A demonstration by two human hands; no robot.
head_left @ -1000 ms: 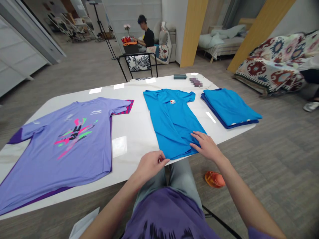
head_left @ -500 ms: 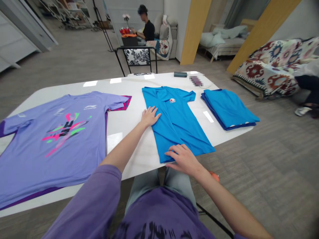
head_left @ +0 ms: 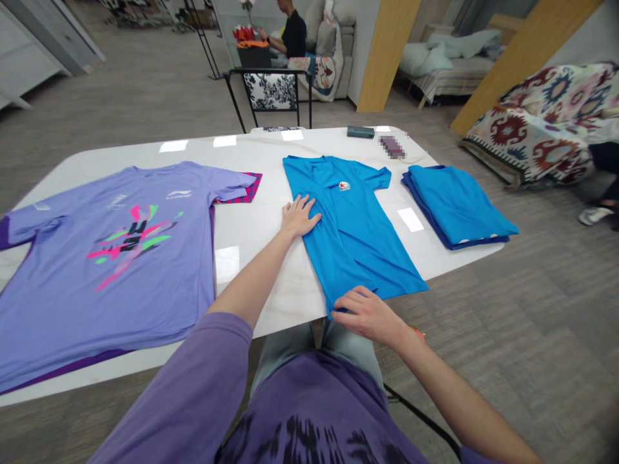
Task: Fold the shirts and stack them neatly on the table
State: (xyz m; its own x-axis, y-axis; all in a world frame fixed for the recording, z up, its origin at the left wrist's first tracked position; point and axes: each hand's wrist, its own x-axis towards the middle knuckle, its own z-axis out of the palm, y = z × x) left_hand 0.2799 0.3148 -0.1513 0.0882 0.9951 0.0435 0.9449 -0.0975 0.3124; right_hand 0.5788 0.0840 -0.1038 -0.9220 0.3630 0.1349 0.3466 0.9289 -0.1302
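Observation:
A blue T-shirt (head_left: 355, 222) lies on the white table, its left side folded inward lengthwise and a small red-and-white badge on the chest. My left hand (head_left: 300, 217) rests on its folded left edge, fingers spread. At the bottom hem, my right hand (head_left: 370, 314) has its fingers curled around the shirt's near left corner, bunching the fabric a little. To the left, a lavender T-shirt (head_left: 159, 258) with a bright pink, green and black print is spread flat over a darker purple garment.
Folded blue shirts (head_left: 457, 203) form a stack at the table's right end. A dark green case (head_left: 360, 132) and a blurred-out object (head_left: 391, 147) lie at the back. Behind the table (head_left: 264, 303) stands a chair (head_left: 271, 90); a person (head_left: 293, 35) sits farther off.
My right hand has closed on the shirt's near hem corner and shifted it slightly. My left hand stays on the folded edge. The whole view has tilted downward a little.

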